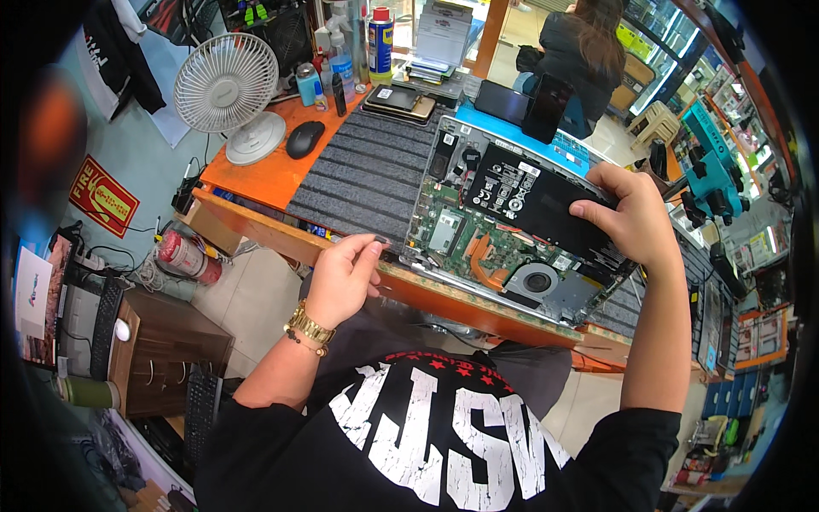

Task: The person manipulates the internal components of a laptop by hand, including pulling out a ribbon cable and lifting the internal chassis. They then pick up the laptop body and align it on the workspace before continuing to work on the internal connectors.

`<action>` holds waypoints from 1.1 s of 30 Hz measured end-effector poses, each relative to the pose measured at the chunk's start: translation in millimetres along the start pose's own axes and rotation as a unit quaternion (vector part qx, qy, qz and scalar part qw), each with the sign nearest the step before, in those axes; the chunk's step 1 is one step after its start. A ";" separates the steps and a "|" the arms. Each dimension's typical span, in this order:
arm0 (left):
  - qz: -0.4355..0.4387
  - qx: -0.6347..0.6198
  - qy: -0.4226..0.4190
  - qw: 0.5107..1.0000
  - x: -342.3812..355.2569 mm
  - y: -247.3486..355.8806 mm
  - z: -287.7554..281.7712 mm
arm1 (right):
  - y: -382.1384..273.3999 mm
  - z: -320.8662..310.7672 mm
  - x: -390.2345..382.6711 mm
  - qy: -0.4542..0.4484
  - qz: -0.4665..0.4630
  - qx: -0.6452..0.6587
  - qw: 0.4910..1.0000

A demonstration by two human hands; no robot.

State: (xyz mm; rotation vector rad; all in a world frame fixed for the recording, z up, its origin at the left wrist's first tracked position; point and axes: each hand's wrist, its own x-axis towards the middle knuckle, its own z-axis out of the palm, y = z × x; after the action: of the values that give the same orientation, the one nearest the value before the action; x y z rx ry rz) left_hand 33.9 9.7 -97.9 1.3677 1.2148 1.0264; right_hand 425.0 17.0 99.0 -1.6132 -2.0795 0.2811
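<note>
An opened laptop base (444,218) lies at the table's front edge, its insides facing up. Across its far half runs a black battery (546,194); a green circuit board (465,226), a copper heat pipe (484,263) and a round fan (536,280) show nearer me. My right hand (636,213) grips the laptop's far right edge, thumb over the battery and fingers partly hidden behind the edge. Just off the laptop's near left corner, my left hand (341,277) is closed in a pinch; whatever its fingertips hold is too small to name.
A ribbed grey mat (363,171) covers the table under the laptop. Phones (399,102), a black mouse (304,139), a white fan (226,85) and a spray can (380,47) stand around the far left. A teal microscope (712,166) is at right; a person (580,60) sits beyond.
</note>
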 end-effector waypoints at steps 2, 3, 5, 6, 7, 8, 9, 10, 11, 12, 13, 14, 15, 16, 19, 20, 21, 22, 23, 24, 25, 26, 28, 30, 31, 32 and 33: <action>0.012 -0.015 -0.001 1.000 1.5 0.9 2.7 | -0.6 -3.2 -1.6 -0.006 0.002 -0.012 1.000; 0.024 -0.029 -0.003 0.999 3.2 2.4 4.1 | -0.5 -4.0 -2.2 -0.012 0.004 -0.023 1.000; 0.009 -0.025 -0.002 1.000 4.2 11.5 4.3 | -0.3 -4.2 -3.3 -0.008 -0.001 -0.023 1.000; -0.005 -0.021 -0.001 1.000 4.4 15.2 4.0 | -0.4 -4.1 -4.3 -0.005 -0.006 -0.022 1.000; -0.005 -0.020 -0.001 1.000 5.5 15.5 3.0 | -1.2 -4.5 -5.0 -0.005 -0.006 -0.021 1.000; -0.015 -0.012 -0.010 1.000 6.5 15.5 1.2 | -2.5 -5.3 -5.5 -0.005 -0.009 -0.023 1.000; -0.025 -0.004 -0.019 1.000 7.4 14.9 0.8 | -3.1 -5.4 -6.0 -0.006 -0.011 -0.024 1.000; -0.025 -0.004 -0.020 0.999 7.7 14.7 1.8 | -3.5 -5.0 -6.3 -0.006 -0.010 -0.024 1.000; -0.011 0.018 -0.013 1.000 7.8 14.7 3.3 | -3.9 -4.5 -6.6 -0.006 -0.009 -0.017 1.000; 0.003 0.040 -0.004 0.999 7.8 15.2 4.3 | -4.4 -4.4 -6.8 -0.007 -0.009 -0.010 1.000; 0.003 0.041 -0.005 0.999 8.3 14.4 5.4 | -4.6 -4.3 -7.4 -0.006 -0.008 -0.010 1.000; 0.028 0.049 -0.001 0.998 9.4 12.0 6.6 | -4.7 -4.3 -8.0 -0.003 -0.011 -0.013 1.000; 0.053 0.056 0.004 0.997 10.5 10.1 7.3 | -5.1 -4.6 -8.1 0.000 -0.014 -0.016 1.000; 0.053 0.057 0.004 0.997 11.7 8.5 7.4 | -5.7 -4.8 -8.2 0.001 -0.014 -0.016 1.000; 0.099 0.087 0.010 0.991 14.0 7.2 7.1 | -7.1 -5.9 -8.9 -0.002 -0.003 -0.016 1.000; 0.098 0.096 0.009 0.990 14.1 7.8 6.3 | -7.7 -6.3 -8.7 -0.003 -0.006 -0.014 1.000; 0.097 0.104 0.005 0.990 14.5 8.0 6.1 | -7.9 -6.8 -9.1 -0.005 -0.007 -0.014 1.000; 0.098 0.104 0.004 0.990 14.3 8.4 6.0 | -7.8 -7.2 -9.4 -0.005 -0.006 -0.014 1.000; 0.100 0.105 0.001 0.989 13.8 8.9 5.8 | -7.6 -7.6 -9.5 -0.007 -0.003 -0.017 1.000; 0.102 0.105 -0.002 0.989 13.3 8.8 5.9 | -7.4 -7.4 -9.5 -0.009 -0.001 -0.020 1.000; 0.102 0.105 -0.002 0.989 13.1 8.2 6.5 | -7.8 -7.2 -9.7 -0.010 -0.001 -0.020 1.000; 0.109 0.097 0.005 0.989 13.0 7.4 7.3 | -8.5 -6.9 -10.0 -0.007 -0.004 -0.022 1.000; 0.116 0.090 0.011 0.989 13.1 5.8 8.4 | -8.8 -6.9 -10.2 -0.005 -0.007 -0.023 1.000; 0.113 0.061 0.008 0.992 13.9 3.2 9.6 | -8.0 -6.8 -10.0 -0.004 -0.009 -0.017 1.000; 0.112 0.061 0.007 0.992 14.0 3.4 9.9 | -8.1 -7.0 -10.4 -0.004 -0.008 -0.017 1.000; 0.114 0.069 0.005 0.991 14.3 4.1 10.1 | -8.6 -7.5 -10.8 -0.004 -0.007 -0.021 1.000; 0.116 0.078 0.003 0.990 14.7 5.0 10.1 | -8.8 -7.6 -11.0 -0.003 -0.006 -0.024 1.000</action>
State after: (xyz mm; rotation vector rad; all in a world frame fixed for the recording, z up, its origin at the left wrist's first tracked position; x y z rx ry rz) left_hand 46.5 22.9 -94.7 1.6579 1.1800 1.1146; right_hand 423.3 3.1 106.7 -1.6295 -2.1136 0.2339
